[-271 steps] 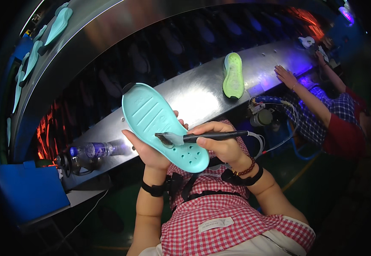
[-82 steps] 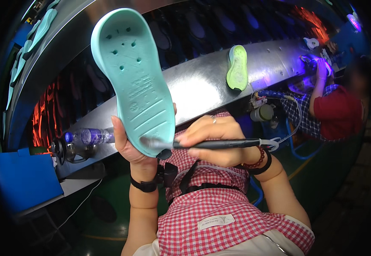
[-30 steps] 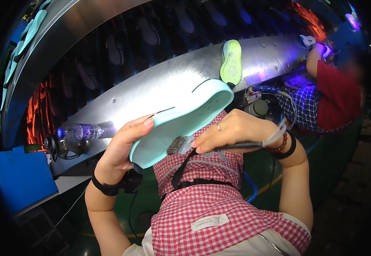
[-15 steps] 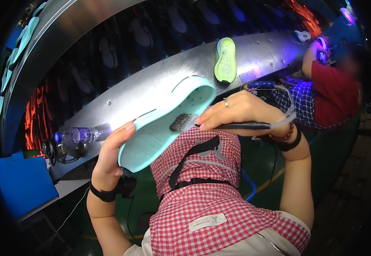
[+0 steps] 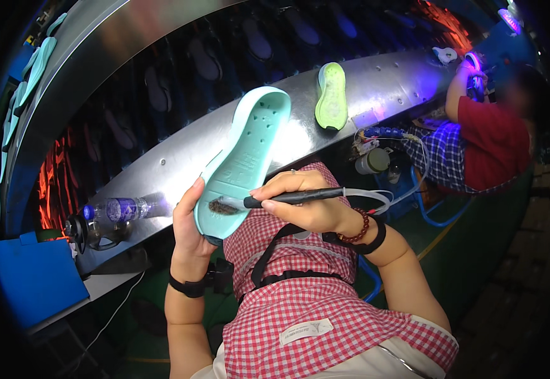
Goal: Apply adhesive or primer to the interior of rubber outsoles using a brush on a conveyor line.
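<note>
In front of me a pale aqua shoe sole [image 5: 249, 139] is held up at a slant, its hollowed inner side facing me. My left hand [image 5: 189, 221] grips its lower end, thumb along the rim. My right hand [image 5: 306, 202] is closed around a brush [image 5: 297, 196] with a black handle and a thin clear tube trailing from its back end. The dark bristles press into the lower part of the sole's hollow. Beyond, a yellow-green sole [image 5: 332, 98] lies on the metal ledge [image 5: 376, 82].
A clear plastic bottle [image 5: 120, 209] lies on its side on the ledge at left, beside a dark lidded jug [image 5: 101, 234]. A blue box [image 5: 38, 271] stands near left. Soles hang in the dark rack behind. At right a co-worker in a red sleeve [image 5: 486, 129] handles a lit shoe part.
The aqua sole has turned more upright and faces me more. The brush has moved from the sole's middle down and left toward its lower end. Both hands shifted inward.
</note>
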`<state>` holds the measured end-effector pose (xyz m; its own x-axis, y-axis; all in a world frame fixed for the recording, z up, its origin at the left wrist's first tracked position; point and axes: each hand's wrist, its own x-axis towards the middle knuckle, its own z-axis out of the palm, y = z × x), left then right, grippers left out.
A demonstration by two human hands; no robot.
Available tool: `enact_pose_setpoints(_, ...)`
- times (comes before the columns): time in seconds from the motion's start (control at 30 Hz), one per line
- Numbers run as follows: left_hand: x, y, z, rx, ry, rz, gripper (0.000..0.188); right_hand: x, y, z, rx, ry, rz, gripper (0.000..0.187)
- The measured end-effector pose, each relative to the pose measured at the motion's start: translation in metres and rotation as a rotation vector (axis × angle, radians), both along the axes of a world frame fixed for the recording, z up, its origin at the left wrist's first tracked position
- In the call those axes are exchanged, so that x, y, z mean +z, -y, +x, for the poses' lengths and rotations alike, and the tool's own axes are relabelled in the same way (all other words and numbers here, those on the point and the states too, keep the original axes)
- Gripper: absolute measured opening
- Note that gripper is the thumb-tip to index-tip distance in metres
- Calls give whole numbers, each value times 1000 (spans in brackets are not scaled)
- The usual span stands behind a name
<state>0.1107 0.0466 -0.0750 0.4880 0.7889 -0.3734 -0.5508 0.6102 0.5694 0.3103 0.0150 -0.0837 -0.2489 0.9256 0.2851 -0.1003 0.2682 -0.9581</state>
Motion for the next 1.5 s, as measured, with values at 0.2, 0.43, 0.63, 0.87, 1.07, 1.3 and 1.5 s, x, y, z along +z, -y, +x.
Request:
enact_pose_setpoints(0.2, -15, 4, -1, 119, 12, 24, 47, -12, 2, -5, -196, 143, 215, 16)
enact_pose_setpoints(0.43, -25, 0, -5, 102, -21, 63, 48, -16, -14, -3, -430, 368, 373, 15)
enact_pose_setpoints(0.63, -34, 4, -3, 128, 11, 29, 49, -32, -51, 1, -711, 412, 424, 15)
enact_pose_setpoints(0.87, -34, 8, 12, 218, 17, 24, 50, -43, -40, -36, -502, 467, 411, 32)
enact_pose_setpoints(1.07, -32, 3, 4, 275, -62, 37, 46, -32, -17, -50, -447, 385, 327, 36)
enact_pose_setpoints(1.3, -22, -5, -9, 225, 46, 56, 46, -12, 3, -28, -33, -27, 21, 27)
enact_pose_setpoints(1.5, 4, -5, -18, 263, -45, 149, 56, 15, -2, 26, -132, -751, -267, 38)
